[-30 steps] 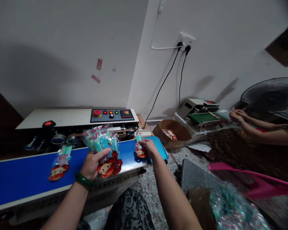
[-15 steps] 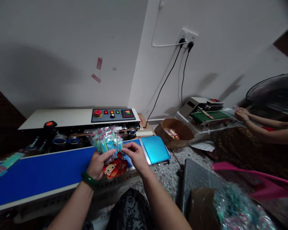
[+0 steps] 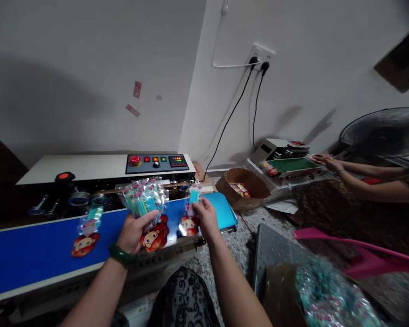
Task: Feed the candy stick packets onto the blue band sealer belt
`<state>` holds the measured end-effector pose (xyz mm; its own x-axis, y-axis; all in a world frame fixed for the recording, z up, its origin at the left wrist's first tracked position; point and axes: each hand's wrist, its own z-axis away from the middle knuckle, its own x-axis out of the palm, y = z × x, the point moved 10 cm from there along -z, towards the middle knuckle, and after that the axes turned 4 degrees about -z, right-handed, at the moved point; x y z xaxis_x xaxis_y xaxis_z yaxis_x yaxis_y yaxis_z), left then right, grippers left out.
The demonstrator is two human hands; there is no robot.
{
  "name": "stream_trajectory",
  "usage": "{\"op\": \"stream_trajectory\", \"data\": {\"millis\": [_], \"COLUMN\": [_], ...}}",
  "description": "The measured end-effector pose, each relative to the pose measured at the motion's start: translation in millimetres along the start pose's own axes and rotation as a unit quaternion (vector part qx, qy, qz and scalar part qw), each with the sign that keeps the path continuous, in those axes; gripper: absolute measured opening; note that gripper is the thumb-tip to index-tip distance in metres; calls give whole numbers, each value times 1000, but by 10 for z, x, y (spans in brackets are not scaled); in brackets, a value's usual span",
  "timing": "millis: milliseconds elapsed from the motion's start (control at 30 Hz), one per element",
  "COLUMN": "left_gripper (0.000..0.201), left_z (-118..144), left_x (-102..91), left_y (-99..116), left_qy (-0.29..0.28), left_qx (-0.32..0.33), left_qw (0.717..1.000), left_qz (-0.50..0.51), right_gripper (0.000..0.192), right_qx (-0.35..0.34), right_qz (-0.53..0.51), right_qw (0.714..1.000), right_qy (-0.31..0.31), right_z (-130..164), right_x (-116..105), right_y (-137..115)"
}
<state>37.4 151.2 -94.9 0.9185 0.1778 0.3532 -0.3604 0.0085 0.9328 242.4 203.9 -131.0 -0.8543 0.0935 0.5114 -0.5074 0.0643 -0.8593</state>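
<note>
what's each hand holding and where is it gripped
Left hand grips a fanned bunch of clear cartoon-headed packets around its middle; right hand pinches one such packet mid-length.

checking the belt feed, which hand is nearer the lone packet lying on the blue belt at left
Left. The left hand, holding a bundle of packets, is just right of the lone packet; the right hand is farther right.

belt (image 3: 37, 254) clear btwn packets (image 3: 86, 229)
</note>
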Motion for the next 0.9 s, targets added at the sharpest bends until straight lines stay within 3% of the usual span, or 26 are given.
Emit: {"op": "stream_trajectory", "data": {"millis": [100, 200, 367, 467, 567, 667, 733, 900], "left_gripper": [40, 39, 31, 29, 36, 45, 50, 46], "left_z": [-10, -4, 17, 31, 54, 79, 88, 72], "left_x": [-83, -78, -47, -3, 66, 114, 127, 170], "left_y": [54, 58, 49, 64, 65, 27, 10, 2], "left_qy": [8, -8, -19, -31, -50, -59, -56, -52], "left_qx": [7, -2, -18, -14, -9, -19, -20, -3], "left_qw": [1000, 1000, 1000, 999, 999, 998, 998, 998], "left_qz": [-1, -3, 9, 9, 10, 17, 24, 30], "right_gripper": [15, 13, 18, 21, 23, 20, 18, 18], "right_qx": [37, 68, 73, -2, -69, -51, -44, -18], "right_qz": [75, 112, 145, 158, 152, 117, 79, -29], "right_qw": [994, 990, 987, 987, 982, 975, 979, 994], "right_qy": [64, 47, 8, 0, -90, -180, -181, -107], "right_z": [-230, -413, -499, -346, -29, 248, 313, 275], "right_x": [-359, -403, -134, 97, 509, 839, 889, 741], "right_y": [12, 38, 61, -104, -249, -217, -205, -79]}}
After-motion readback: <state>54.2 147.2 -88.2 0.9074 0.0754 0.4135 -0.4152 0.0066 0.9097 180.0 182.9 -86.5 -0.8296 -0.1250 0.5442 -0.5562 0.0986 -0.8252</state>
